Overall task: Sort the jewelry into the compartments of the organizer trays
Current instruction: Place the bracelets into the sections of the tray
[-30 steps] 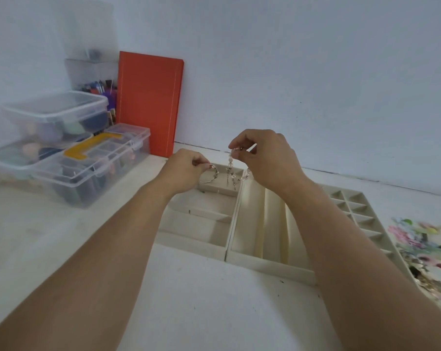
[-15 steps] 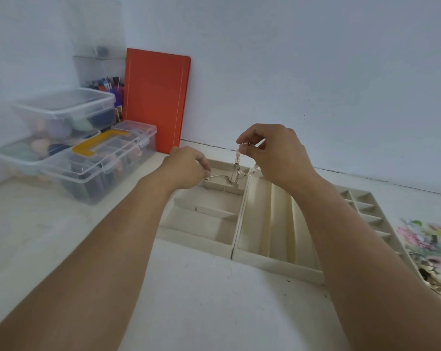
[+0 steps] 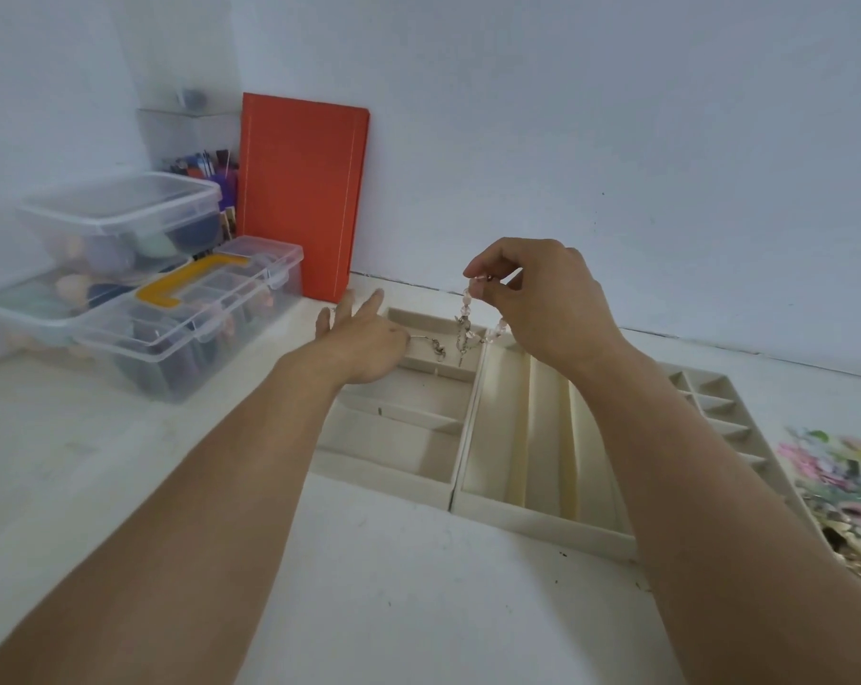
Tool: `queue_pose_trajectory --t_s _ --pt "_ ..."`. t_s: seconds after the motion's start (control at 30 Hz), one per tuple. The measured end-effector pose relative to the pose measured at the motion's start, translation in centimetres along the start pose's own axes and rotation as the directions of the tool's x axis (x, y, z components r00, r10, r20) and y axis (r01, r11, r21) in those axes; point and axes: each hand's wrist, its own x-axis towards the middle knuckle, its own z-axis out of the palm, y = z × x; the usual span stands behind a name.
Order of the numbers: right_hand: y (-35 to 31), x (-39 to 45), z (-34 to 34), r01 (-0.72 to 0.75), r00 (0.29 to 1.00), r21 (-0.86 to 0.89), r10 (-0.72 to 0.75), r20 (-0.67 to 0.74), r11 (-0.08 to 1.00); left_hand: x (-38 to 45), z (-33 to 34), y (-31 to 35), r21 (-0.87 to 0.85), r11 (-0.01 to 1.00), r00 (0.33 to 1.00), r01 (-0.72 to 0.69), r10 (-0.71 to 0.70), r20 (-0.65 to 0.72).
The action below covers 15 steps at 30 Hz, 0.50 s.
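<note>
Head view: nearest us, our forearms cross the white counter (image 3: 394, 585) and hide part of the beige trays (image 3: 532, 524). A floral heap (image 3: 843, 477) lies at right. Our left hand (image 3: 364, 343) spreads its fingers over the far-left compartment; our right hand (image 3: 542, 304) pinches a pink beaded bracelet (image 3: 465, 309) dangling above that compartment. Farther left sit clear boxes (image 3: 181, 313), with a red book (image 3: 300, 195) against the wall.

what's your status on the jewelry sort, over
Left hand open, fingers spread over left tray's far compartment. Right hand pinching beaded bracelet, dangling above it. Nothing blocking the drop.
</note>
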Motion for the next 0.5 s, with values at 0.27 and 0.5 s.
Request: queue_pose_trajectory --t_s 0.27,0.5 --pt "0.00 -0.02 0.33 -0.004 1.000 -0.007 0.004 0.000 1.000 -0.04 -0.15 -0.69 -0.062 0.998 1.000 0.023 -0.023 -0.007" --pt "0.13 0.06 0.33 0.000 1.000 -0.022 0.001 0.013 1.000 0.16 -0.74 -0.28 -0.127 0.992 0.999 0.003 -0.008 -0.042"
